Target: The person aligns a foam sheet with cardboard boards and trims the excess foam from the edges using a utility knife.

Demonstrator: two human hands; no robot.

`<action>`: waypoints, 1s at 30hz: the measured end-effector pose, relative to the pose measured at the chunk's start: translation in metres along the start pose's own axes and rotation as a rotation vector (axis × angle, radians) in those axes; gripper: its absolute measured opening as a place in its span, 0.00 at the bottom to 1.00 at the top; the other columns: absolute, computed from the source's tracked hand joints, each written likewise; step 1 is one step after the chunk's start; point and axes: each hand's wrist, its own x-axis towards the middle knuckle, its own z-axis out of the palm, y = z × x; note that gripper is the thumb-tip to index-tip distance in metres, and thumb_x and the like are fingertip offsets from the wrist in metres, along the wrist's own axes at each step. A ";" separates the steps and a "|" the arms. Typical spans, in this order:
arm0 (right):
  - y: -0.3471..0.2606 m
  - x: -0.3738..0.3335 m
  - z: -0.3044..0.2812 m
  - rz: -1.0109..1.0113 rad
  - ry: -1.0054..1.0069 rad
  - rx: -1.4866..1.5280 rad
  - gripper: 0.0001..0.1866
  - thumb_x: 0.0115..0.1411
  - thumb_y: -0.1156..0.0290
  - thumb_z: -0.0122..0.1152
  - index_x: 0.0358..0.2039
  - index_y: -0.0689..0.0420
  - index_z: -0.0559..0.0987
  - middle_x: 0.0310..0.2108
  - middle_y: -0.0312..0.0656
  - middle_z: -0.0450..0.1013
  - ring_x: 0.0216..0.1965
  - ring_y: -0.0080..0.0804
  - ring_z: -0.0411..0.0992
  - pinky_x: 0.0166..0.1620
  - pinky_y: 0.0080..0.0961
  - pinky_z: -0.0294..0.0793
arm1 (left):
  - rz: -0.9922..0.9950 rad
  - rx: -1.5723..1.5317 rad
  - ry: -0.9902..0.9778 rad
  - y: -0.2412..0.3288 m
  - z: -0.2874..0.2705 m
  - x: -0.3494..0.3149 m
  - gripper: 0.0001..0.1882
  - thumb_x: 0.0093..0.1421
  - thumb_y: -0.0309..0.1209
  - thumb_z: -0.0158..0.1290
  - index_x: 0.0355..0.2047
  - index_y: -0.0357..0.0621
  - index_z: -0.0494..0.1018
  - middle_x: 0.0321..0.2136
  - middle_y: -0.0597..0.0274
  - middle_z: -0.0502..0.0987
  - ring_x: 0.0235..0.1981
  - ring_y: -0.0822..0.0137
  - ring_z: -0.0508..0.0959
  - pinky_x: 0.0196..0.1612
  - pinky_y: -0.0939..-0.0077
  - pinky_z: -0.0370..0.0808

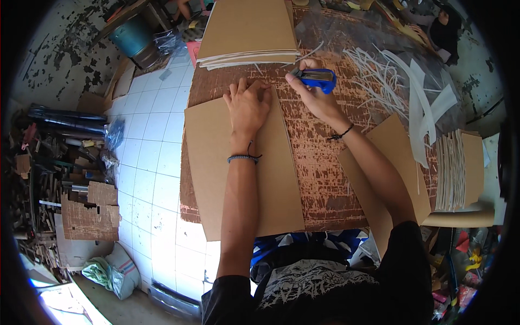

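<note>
A brown cardboard sheet (216, 179) lies in front of me at the near left part of the worn table. My left hand (249, 108) rests on its far end, palm down, fingers slightly bent and apart, with the fingertips near the far edge. Just right of that edge, above the table, my right hand (314, 97) is closed round a small blue and silver stapler (320, 80). Part of the stapler is hidden by my fingers. Under my right forearm lies another brown cardboard piece (392, 146).
A cardboard stack (246, 27) with white layers stands at the table's far end. Thin white strips (379, 76) and plastic sheeting lie at the far right. More bundled boards (452, 170) stand at the right. Left are the tiled floor (157, 135) and piled scraps (89, 211).
</note>
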 end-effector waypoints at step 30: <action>0.014 -0.017 0.018 -0.182 -0.060 -0.083 0.13 0.64 0.71 0.64 0.47 0.58 0.74 0.24 0.40 0.74 0.25 0.23 0.74 0.30 0.25 0.72 | -0.012 0.008 0.002 0.000 0.003 0.000 0.08 0.59 0.38 0.59 0.39 0.60 0.83 0.42 0.63 0.78 0.47 0.52 0.73 0.53 0.50 0.65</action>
